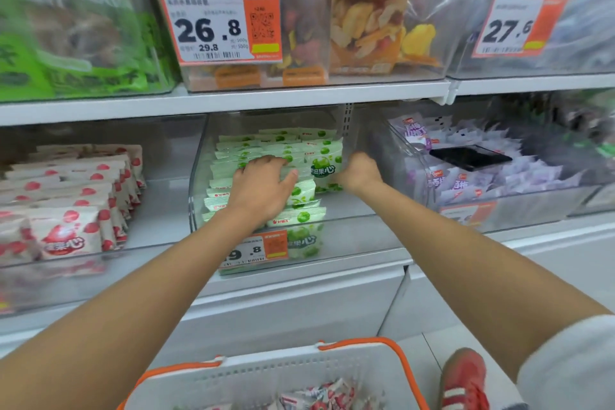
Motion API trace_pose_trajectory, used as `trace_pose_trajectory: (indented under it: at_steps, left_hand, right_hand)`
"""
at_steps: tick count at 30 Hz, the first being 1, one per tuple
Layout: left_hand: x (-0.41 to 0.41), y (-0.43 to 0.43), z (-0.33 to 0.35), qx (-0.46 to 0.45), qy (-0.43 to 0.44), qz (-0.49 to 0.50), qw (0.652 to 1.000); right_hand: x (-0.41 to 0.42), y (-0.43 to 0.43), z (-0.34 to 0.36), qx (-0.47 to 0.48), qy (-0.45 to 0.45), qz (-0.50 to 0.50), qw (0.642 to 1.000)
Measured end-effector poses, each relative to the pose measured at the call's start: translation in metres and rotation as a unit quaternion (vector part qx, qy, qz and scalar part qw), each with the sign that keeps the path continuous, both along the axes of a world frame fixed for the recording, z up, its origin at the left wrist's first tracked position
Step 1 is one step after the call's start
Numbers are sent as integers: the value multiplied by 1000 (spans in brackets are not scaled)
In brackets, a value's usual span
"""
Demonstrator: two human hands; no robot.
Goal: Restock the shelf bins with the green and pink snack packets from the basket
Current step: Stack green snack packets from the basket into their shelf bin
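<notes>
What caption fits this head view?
Both hands, left hand and right hand, arrange green packets in the middle bin.

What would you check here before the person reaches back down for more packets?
1. Green packets sit inside the middle bin: ok.
2. Left hand rests flat on the stack: ok.
3. Right hand free of packets: cannot tell; its fingers are hidden.
4. Basket holds pink packets: ok.
5. Room in the pink bin: ok, its right side is bare.
6. Green packets left in basket: cannot tell.
</notes>
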State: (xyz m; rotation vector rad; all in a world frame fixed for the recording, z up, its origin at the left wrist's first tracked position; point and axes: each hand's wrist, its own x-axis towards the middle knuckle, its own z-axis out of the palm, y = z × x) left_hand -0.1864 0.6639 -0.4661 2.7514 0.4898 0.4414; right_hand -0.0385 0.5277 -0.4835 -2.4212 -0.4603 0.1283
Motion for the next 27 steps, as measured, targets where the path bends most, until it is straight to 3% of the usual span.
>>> trace_pose_trajectory:
  at_steps: [4, 7, 10, 12, 16, 20, 23, 27]
  left_hand:
    - [-37, -34, 18, -38, -119, 19, 992]
    - [-82, -61, 8, -84, -105, 43, 990]
    - [-128, -65, -36, -150, 9, 48, 988]
    - [-161, -59, -73, -187, 124, 60, 973]
    - [-221, -34, -136, -220, 281, 57, 932]
    - [-242, -23, -164, -228, 297, 57, 926]
    - [-241, -30, -173, -246, 298, 24, 922]
    - [-246, -33, -192, -232, 318, 1, 919]
  right_hand:
    - [-71, -29, 20, 90, -144, 44, 984]
    - [-131, -48, 15, 119, -182, 87, 972]
    - [-180, -63, -20, 90, -84, 123, 985]
    - [-206, -74, -58, 17, 14, 170, 985]
    - [-239, -106, -141, -142, 141, 216, 956]
    - [-257, -128, -182, -383, 194, 272, 861]
    - [-265, -136, -185, -387, 229, 254, 856]
    - [-277, -144, -191, -348, 389, 180, 833]
